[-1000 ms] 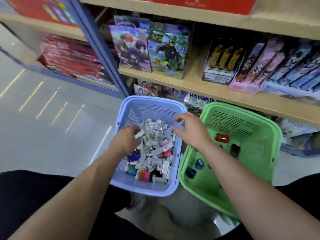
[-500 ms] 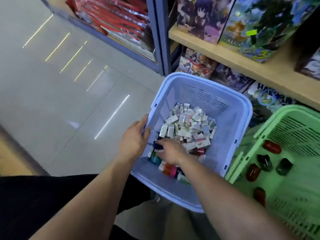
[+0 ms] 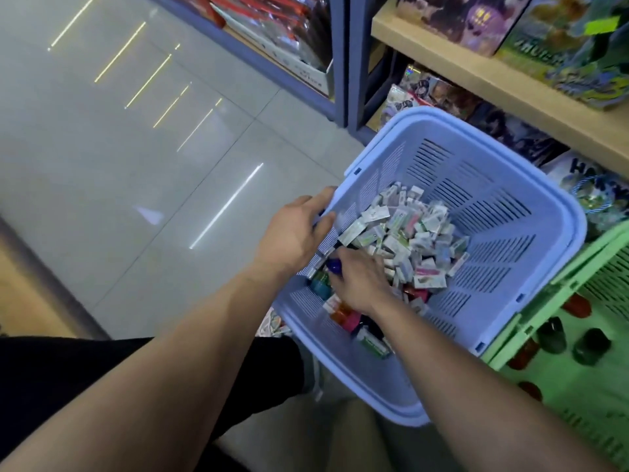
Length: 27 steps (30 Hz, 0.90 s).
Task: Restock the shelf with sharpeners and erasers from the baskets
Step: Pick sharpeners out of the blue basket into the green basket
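A blue basket stands on the floor below the wooden shelf. It holds a heap of small wrapped erasers and several coloured sharpeners at its near corner. My left hand grips the basket's left rim. My right hand is inside the basket, fingers curled, pinching a dark blue sharpener. A green basket at the right holds several dark and red sharpeners.
Boxed toys and card packs fill the shelf above the baskets. A blue metal upright divides it from a rack of red packets. Glossy tiled floor stretches to the left. My dark-clothed knee is at the bottom left.
The view has swung down and left onto the blue basket. My right hand moved from the basket's far rim into its near corner and took hold of a blue sharpener. My left hand went to the rim.
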Motion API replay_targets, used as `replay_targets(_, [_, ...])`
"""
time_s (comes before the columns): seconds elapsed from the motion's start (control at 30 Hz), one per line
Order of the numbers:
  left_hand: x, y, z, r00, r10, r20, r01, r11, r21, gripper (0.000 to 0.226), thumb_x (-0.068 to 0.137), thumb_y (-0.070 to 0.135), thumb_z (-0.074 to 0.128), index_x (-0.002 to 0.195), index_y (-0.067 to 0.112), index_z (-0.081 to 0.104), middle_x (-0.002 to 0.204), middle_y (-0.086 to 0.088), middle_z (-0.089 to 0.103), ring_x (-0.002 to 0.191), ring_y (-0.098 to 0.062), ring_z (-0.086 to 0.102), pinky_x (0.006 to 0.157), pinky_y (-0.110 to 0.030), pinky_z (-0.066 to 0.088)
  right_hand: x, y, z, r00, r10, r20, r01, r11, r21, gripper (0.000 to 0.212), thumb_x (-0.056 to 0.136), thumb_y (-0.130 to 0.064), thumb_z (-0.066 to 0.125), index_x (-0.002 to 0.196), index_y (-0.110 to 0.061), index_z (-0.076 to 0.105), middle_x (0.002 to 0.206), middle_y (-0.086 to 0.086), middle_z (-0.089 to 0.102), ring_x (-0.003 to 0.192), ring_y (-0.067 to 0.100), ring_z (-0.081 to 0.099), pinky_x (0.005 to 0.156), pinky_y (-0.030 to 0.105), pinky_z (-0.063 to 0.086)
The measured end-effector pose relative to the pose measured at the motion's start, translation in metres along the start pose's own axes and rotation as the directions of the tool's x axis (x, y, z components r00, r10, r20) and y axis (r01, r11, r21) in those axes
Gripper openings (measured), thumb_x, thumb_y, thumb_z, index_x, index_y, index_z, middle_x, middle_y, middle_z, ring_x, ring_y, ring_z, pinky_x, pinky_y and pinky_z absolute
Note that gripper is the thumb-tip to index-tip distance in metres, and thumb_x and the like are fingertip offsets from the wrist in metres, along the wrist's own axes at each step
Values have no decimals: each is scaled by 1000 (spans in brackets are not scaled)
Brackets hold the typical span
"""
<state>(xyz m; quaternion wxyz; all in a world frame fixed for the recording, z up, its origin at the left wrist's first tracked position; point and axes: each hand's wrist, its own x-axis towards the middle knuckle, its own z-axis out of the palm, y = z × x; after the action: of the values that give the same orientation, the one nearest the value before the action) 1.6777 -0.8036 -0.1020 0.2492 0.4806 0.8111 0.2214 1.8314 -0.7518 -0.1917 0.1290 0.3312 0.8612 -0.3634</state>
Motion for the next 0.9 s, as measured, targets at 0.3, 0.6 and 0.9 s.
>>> replay_targets(0.3, [0,-1,0,1000,-4,0,4,999,36,41,106,35,47,146,28,48,95,-4,59,81,-27,55,73,-39,46,13,-4,24,993,-29,112,41,994,-103,60,84,-61,68,134,-30,53,126,-1,53,124,21,50,100,42,29])
replay_targets(0.6, [-1,10,-13,995,-102,17,101,993,58,47,102,39,54,148,27,51,126,-5,62,109,-27,59,89,-38,50,-2,12,-47,981,195,2,-168,838,519,36,100,-50,50,114,-17,54,118,6,49,96,19,59,93,45,51])
replay_targets(0.9, [-40,51,26,896,-114,429,30,980,197,27,91,26,69,117,20,61,112,-1,63,98,-22,63,81,-34,53,-63,60,-128,916,314,-252,-141,837,529,27,101,-45,54,110,-20,52,109,1,45,100,27,56,87,39,44])
